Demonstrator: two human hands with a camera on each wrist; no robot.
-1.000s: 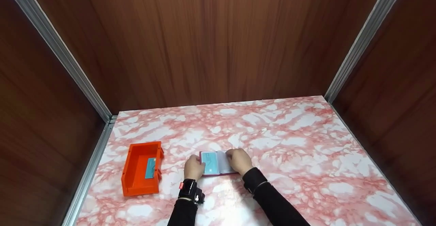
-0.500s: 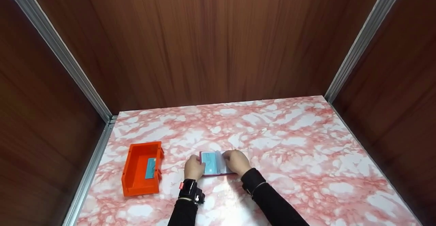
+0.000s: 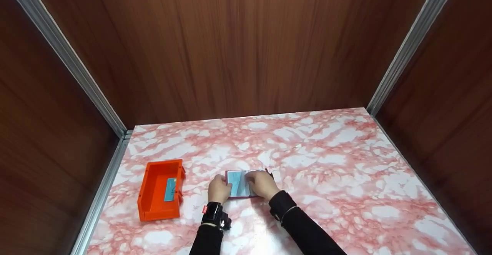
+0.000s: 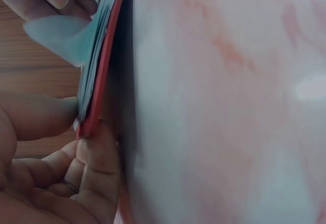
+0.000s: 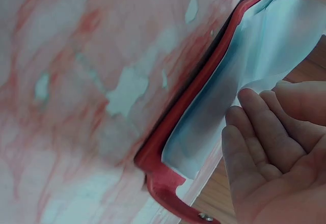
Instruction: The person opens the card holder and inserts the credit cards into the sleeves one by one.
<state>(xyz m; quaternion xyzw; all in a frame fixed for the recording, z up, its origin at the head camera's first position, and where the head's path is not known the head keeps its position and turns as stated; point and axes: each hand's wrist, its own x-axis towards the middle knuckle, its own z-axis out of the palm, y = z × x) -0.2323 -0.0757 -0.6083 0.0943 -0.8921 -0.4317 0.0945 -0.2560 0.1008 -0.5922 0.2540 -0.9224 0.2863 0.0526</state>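
A red-covered card holder (image 5: 175,114) lies spread on the table, its clear plastic sleeves showing. Behind the left-hand sleeves a light blue card (image 3: 233,180) is visible. My left hand (image 3: 219,189) pinches the holder's left edge, thumb on the sleeves and fingers under the red cover (image 4: 104,66). Over the right half, my right hand (image 3: 264,184) holds a clear sleeve page (image 5: 288,40) by its free edge; the page stands lifted and bent. A strap (image 5: 175,203) with a metal snap sticks out from the cover. The right hand hides part of the right half in the head view.
An orange bin (image 3: 152,191) stands left of my hands, with a blue card (image 3: 170,189) inside against its right wall. The pink-and-white marbled table (image 3: 326,162) is bounded by brown wood-grain panels (image 3: 246,47) and metal posts (image 3: 413,43).
My right hand has moved left with the sleeve page, which now leans over toward the left half. My left hand and the orange bin have stayed in place.
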